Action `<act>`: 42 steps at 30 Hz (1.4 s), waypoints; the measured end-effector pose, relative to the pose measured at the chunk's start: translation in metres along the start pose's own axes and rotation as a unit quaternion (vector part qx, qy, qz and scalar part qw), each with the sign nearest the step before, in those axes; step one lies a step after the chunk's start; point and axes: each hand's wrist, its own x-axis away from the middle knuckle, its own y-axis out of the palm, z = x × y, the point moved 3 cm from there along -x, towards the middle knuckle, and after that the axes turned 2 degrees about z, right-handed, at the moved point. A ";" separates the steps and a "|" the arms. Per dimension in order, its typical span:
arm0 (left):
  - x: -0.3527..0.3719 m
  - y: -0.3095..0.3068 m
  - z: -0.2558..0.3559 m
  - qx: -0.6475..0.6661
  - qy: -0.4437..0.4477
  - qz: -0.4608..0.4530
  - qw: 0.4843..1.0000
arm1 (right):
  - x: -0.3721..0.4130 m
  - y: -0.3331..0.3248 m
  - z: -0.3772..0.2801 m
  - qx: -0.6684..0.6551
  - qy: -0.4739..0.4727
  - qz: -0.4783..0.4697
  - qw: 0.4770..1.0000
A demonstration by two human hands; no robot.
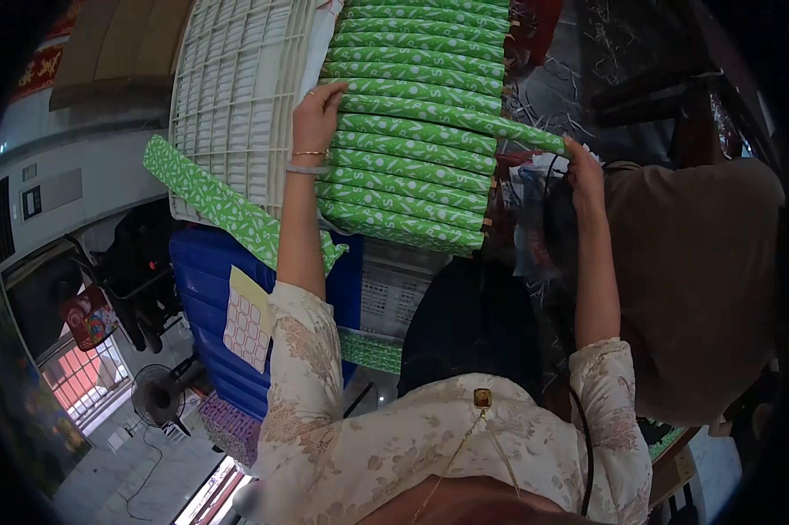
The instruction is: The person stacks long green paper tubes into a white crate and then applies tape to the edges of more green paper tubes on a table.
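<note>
A long, narrow green strip with white print is stretched between my two hands. My left hand pinches its left end, fingers closed. At the other end, my right hand grips the tip between thumb and fingers, and that end sticks out past the stack. Beneath lies a stack of similar green printed strips, laid side by side in rows. Small brown bits show along their right ends. Under my left forearm, a wider loose green printed piece lies at a slant.
A cream plastic grid crate stands left of the stack. Below it are a blue plastic surface and a sheet with pink outlines. A brown cloth-covered object is at the right. A fan stands lower left.
</note>
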 end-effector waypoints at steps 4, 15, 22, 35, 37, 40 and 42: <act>0.010 0.010 0.023 -0.032 0.033 -0.026 0.999 | 0.041 -0.007 -0.036 -0.119 -0.142 0.006 0.983; 0.003 0.054 0.045 -0.175 0.207 -0.020 0.962 | 0.004 -0.038 -0.037 -0.219 -0.206 0.042 0.953; 0.006 0.068 0.069 -0.094 0.253 -0.068 0.960 | 0.023 -0.061 -0.031 -0.269 -0.237 0.086 0.929; -0.005 0.104 0.103 -0.064 0.258 -0.113 0.957 | 0.008 -0.065 -0.051 -0.405 -0.213 0.104 0.883; -0.001 0.108 0.112 -0.035 0.271 -0.117 0.955 | 0.013 -0.049 -0.040 -0.411 -0.149 0.028 0.899; 0.006 0.117 0.124 -0.042 0.268 -0.107 0.957 | 0.035 -0.027 -0.040 -0.390 -0.173 -0.023 0.904; 0.003 0.115 0.124 -0.011 0.251 -0.096 0.963 | 0.040 -0.025 -0.050 -0.374 -0.204 -0.050 0.903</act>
